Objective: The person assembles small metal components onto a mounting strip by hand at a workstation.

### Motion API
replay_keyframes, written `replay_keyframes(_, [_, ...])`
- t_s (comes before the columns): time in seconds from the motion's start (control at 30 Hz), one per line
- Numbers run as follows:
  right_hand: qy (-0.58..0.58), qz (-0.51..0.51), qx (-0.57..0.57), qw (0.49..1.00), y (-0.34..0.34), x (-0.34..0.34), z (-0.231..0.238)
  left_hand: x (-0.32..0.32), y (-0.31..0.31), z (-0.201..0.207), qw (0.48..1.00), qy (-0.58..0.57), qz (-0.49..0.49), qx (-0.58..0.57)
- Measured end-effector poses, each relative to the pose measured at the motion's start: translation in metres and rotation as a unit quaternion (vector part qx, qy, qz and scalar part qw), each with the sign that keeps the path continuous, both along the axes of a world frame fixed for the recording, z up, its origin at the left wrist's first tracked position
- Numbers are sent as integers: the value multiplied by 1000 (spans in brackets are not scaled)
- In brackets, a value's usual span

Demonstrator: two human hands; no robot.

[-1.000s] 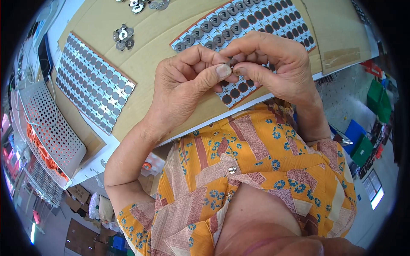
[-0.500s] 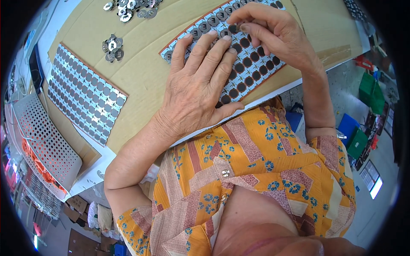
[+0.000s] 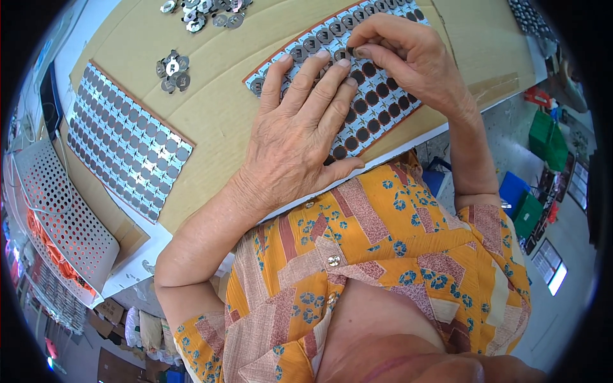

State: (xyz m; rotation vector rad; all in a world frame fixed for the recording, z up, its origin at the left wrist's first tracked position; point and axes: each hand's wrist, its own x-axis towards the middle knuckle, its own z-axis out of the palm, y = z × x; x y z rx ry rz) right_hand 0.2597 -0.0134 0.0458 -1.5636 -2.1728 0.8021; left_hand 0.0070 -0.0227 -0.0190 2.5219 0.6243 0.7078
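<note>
My left hand (image 3: 290,127) lies flat, fingers spread, over a panel (image 3: 373,115) printed with rows of dark round pads on pale blue and white. Its fingertips rest beside metal discs (image 3: 311,43) set along the panel's far rows. My right hand (image 3: 412,60) is bent over the panel's right half, thumb and forefinger pinched together. A small dark round piece (image 3: 350,51) shows at their tips, mostly hidden; it looks like one of the metal discs. Another disc (image 3: 341,56) lies just beyond my left fingertips.
A second panel (image 3: 128,140) with grey round pads lies at the left. Loose metal discs sit in a small heap (image 3: 172,71) and a larger pile (image 3: 207,13) on the cardboard (image 3: 217,115). A perforated white basket (image 3: 64,210) stands at the left edge.
My right hand has shifted slightly nearer me, its pinched fingertips now lower and close to my left fingertips. My left hand stays flat on the panel. The view has moved a little.
</note>
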Motion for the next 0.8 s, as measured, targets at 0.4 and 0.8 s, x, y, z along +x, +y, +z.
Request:
replay_keyframes(0.4, [50,-90,-19,994,-3,-11,-3,-3,0,-3,1000,-13,-6,-9])
replay_keyframes(0.8, [-48,-34,63,996,4,-21,5,-6,-1,-3,999,-25,-6,-36])
